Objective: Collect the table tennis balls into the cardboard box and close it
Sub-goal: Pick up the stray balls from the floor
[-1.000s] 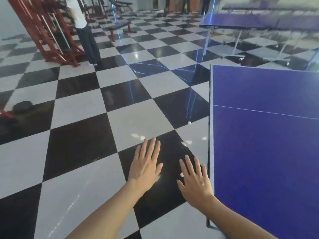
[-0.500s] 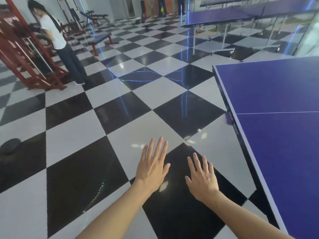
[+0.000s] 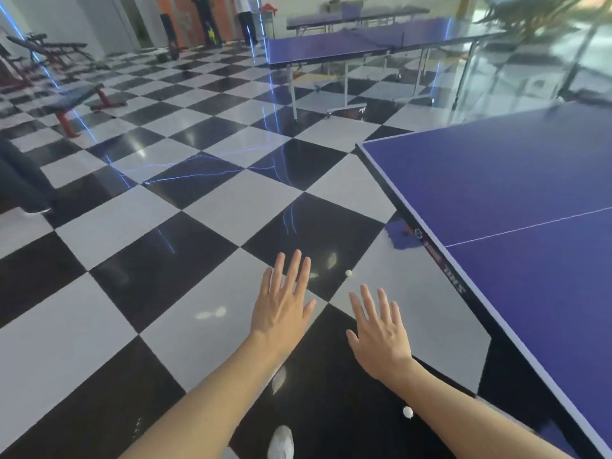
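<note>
Ahead of right hand (image 3: 381, 336) (empty), ball (image 3: 348, 273) — floor (image 3: 231, 200)

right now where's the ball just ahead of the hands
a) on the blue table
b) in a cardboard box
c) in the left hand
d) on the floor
d: the ball lies on the checkered floor beyond the fingertips, left of the table; the left hand and right hand are both open and empty.
</note>
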`<state>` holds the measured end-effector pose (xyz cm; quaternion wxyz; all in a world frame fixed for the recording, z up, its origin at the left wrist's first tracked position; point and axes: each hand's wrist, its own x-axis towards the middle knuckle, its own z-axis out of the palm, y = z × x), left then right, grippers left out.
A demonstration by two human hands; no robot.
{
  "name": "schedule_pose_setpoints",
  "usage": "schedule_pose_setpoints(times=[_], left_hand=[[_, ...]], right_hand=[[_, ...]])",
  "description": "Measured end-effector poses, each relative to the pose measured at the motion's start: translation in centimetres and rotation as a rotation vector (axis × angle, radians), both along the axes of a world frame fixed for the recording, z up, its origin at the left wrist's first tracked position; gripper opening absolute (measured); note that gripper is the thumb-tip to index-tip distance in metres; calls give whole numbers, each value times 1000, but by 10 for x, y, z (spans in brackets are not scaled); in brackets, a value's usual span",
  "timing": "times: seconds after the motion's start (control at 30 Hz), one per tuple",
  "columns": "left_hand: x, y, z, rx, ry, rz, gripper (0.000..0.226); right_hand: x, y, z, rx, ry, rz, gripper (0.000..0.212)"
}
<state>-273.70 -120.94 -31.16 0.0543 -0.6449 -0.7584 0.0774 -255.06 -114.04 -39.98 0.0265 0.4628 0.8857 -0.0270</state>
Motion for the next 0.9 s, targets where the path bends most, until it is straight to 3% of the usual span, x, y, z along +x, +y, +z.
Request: schedule_pose_setpoints(times=[0.23,0.4,0.9], left_hand=[[-106,110,-9,-4,17,-255,77],[-153,184,-20,-28,10,-324,78],[-213,431,-107,-106,2,-399,80]], right_hand=[[-91,65,15,28,49,-164,72],[-140,119,25,36,47,-221,72],[-214,364,-51,-30,-1,-313,71]])
